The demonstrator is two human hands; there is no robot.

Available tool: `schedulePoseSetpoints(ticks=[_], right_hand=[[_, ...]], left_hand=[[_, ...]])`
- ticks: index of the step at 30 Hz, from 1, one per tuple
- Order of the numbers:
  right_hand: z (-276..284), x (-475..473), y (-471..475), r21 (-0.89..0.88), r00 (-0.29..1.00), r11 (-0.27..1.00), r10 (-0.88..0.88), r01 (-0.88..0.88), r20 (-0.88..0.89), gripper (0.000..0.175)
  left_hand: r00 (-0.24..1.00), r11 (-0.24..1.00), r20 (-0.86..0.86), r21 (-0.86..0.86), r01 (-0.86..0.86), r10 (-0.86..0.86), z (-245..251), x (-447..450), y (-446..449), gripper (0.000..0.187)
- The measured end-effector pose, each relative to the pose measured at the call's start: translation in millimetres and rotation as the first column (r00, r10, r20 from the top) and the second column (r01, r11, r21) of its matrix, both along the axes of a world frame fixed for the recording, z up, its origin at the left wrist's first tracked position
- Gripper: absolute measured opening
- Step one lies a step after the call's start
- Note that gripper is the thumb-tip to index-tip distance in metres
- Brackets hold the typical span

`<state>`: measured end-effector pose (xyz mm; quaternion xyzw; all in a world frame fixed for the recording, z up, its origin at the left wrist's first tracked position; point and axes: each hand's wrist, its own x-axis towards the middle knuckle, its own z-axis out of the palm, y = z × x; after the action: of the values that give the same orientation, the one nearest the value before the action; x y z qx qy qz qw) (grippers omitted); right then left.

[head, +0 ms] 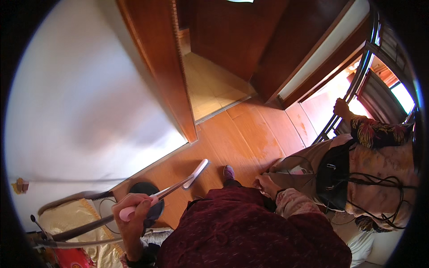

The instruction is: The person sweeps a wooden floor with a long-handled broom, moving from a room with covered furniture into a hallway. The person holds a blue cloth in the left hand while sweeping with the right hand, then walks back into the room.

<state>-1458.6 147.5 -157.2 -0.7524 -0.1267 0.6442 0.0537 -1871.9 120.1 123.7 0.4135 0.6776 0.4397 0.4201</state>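
My left hand (132, 212) is closed around the pink handle of a long-handled tool (172, 189). Its shaft slants up and away to the right, ending in a narrow pale crosswise head (197, 173) with a dark edge; whether bristles or rubber is unclear. The head appears above the wood-look floor (214, 147). Under the shaft stands a round dark bin or stool (147, 201), partly covered by my hand. My right hand (268, 186) is beside my body with curled fingers, close to a cloth-covered chair (372, 160); I cannot tell whether it holds anything.
A black bag (331, 174) and dark cables (385, 182) lie on the chair. A tasselled cover (375, 132) drapes its armrest. Behind it are metal bars (367, 63). Wooden door trim (167, 77) edges the white wall (83, 100). At left sits a gold cushion (68, 217).
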Motion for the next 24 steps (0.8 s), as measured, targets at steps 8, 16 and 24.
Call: schedulePoseSetpoints(ticks=[8,16,24], right_hand=[[-27.4,-25.5,92.3,0.058,0.957,0.988,0.150,-0.140,-0.249,0.035],[-35.4,-79.0,195.8,-0.065,0.709,0.990,-0.134,0.124,-0.693,0.060],[-58.7,-66.1,256.6,-0.208,0.447,0.710,-0.615,0.673,-0.650,0.013]], left_hand=[[0.986,0.983,-0.032,0.068,0.168,-0.166,-37.7,45.6,95.4,0.015],[0.908,0.899,0.099,0.220,0.379,-0.407,-91.1,116.9,189.5,0.008],[0.621,0.586,-0.026,0.302,0.752,-0.784,-131.0,171.8,229.5,0.028]])
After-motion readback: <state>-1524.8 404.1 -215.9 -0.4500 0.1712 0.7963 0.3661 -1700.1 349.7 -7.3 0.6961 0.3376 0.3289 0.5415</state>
